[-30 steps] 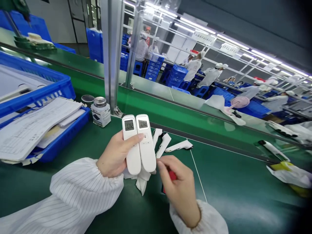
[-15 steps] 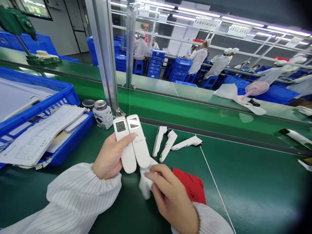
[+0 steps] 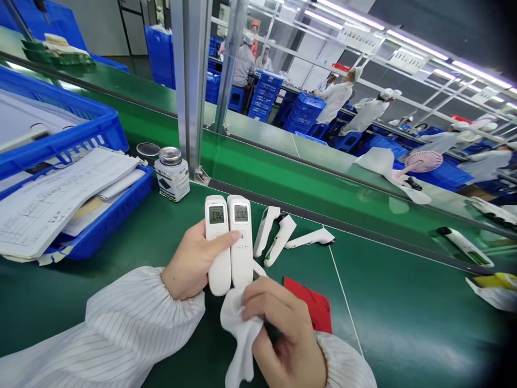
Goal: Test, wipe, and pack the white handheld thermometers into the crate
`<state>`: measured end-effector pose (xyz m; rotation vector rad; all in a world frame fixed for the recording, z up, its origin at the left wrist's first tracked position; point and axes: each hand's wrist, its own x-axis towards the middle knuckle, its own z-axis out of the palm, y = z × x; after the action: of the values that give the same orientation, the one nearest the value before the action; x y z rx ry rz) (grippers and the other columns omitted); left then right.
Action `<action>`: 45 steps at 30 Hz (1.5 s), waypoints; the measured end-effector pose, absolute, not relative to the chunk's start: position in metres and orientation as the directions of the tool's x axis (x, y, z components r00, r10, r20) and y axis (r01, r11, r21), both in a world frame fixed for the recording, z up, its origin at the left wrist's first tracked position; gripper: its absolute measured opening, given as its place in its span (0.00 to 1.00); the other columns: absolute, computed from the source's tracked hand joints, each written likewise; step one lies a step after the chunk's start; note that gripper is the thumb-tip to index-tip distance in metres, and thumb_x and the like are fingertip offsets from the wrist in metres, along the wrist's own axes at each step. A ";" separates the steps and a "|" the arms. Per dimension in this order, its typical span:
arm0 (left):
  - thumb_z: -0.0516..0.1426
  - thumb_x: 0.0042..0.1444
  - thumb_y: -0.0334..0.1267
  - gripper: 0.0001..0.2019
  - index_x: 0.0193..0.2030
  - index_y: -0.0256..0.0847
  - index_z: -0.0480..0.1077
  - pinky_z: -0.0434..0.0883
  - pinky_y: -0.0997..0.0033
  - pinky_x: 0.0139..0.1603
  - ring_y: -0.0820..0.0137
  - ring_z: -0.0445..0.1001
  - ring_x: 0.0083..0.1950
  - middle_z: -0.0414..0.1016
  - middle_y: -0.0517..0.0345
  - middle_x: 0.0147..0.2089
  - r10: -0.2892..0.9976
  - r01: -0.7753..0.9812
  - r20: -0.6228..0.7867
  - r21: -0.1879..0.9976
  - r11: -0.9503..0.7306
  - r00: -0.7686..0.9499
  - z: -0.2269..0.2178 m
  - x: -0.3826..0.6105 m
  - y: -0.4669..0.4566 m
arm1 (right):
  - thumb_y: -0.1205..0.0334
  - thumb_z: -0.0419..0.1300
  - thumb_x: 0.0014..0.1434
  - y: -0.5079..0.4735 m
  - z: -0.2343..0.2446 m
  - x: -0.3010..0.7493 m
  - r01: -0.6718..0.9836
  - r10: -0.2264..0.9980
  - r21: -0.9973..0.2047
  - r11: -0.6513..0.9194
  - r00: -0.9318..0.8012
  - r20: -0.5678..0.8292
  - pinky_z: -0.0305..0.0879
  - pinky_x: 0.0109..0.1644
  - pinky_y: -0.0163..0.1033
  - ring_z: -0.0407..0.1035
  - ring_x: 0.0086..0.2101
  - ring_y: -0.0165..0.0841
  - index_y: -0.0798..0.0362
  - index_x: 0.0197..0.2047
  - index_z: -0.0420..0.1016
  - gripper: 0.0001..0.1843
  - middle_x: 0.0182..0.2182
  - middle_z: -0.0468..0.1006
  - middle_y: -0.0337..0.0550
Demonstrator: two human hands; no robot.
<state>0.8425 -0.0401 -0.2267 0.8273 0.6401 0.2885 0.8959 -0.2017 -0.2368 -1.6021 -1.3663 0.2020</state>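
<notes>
My left hand (image 3: 189, 267) grips two white handheld thermometers (image 3: 228, 242) side by side, upright, with both small screens lit and facing me. My thumb lies across their fronts. My right hand (image 3: 283, 334) is closed on a white cloth (image 3: 240, 337) just below the thermometers' lower ends, and the cloth hangs down from my fingers. Three more white thermometers (image 3: 283, 237) lie on the green table just beyond my hands. A red card (image 3: 313, 307) lies flat on the table beside my right hand.
A small white bottle with a metal cap (image 3: 172, 175) stands by an aluminium post (image 3: 189, 86). Blue crates holding papers (image 3: 92, 231) sit at the left. A green conveyor belt (image 3: 307, 183) runs behind; a pink fan (image 3: 424, 161) and people in white coats are beyond.
My right hand has taken hold of the white cloth and drawn it down below the thermometers. The left hand keeps both thermometers upright; the red card is now uncovered.
</notes>
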 end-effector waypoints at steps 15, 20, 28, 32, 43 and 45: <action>0.63 0.53 0.33 0.14 0.46 0.32 0.70 0.76 0.67 0.37 0.64 0.78 0.38 0.79 0.46 0.42 0.388 0.030 -0.399 0.728 0.684 0.830 -0.228 0.838 -0.039 | 0.77 0.52 0.46 -0.198 -0.226 0.888 0.716 0.762 -0.693 0.089 0.399 0.509 0.62 0.29 0.37 0.64 0.28 0.31 0.56 0.31 0.69 0.10 0.29 0.71 0.45; 0.63 0.54 0.33 0.15 0.47 0.31 0.70 0.77 0.65 0.38 0.63 0.78 0.39 0.78 0.45 0.43 0.409 0.015 -0.394 0.735 0.678 0.823 -0.231 0.838 -0.035 | 0.77 0.51 0.45 -0.199 -0.237 0.870 0.661 0.811 -0.746 0.075 0.395 0.431 0.64 0.30 0.36 0.66 0.29 0.31 0.54 0.31 0.69 0.12 0.28 0.72 0.43; 0.62 0.54 0.32 0.14 0.47 0.31 0.70 0.77 0.63 0.40 0.62 0.78 0.40 0.79 0.46 0.43 0.387 -0.022 -0.372 0.696 0.717 0.844 -0.233 0.838 -0.037 | 0.79 0.51 0.50 -0.206 -0.232 0.868 0.696 0.566 -0.707 0.127 0.535 0.628 0.58 0.25 0.35 0.62 0.25 0.29 0.54 0.28 0.69 0.11 0.26 0.71 0.42; 0.65 0.51 0.33 0.14 0.44 0.33 0.70 0.76 0.68 0.37 0.65 0.77 0.38 0.79 0.49 0.41 0.419 -0.003 -0.386 0.732 0.681 0.822 -0.232 0.837 -0.040 | 0.78 0.52 0.49 -0.200 -0.224 0.884 0.781 0.766 -0.623 0.043 0.375 0.522 0.63 0.30 0.38 0.63 0.29 0.32 0.56 0.34 0.70 0.12 0.31 0.71 0.46; 0.66 0.49 0.33 0.16 0.44 0.34 0.72 0.76 0.63 0.40 0.62 0.78 0.39 0.79 0.48 0.42 0.449 -0.053 -0.364 0.726 0.686 0.816 -0.233 0.838 -0.032 | 0.77 0.50 0.45 -0.188 -0.228 0.882 0.829 0.922 -0.555 0.065 0.163 0.351 0.64 0.30 0.38 0.64 0.29 0.32 0.56 0.33 0.70 0.13 0.31 0.73 0.46; 0.65 0.50 0.33 0.16 0.46 0.33 0.71 0.76 0.61 0.41 0.61 0.78 0.40 0.79 0.46 0.44 0.463 -0.086 -0.357 0.710 0.699 0.811 -0.230 0.837 -0.027 | 0.77 0.50 0.44 -0.199 -0.229 0.884 0.833 0.932 -0.551 0.049 0.159 0.324 0.68 0.35 0.41 0.68 0.33 0.34 0.56 0.37 0.72 0.17 0.35 0.76 0.47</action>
<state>0.8371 -0.0274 -0.2304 0.7395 0.5518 0.3238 0.8843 -0.1987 -0.2288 -1.7910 -1.6827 0.1960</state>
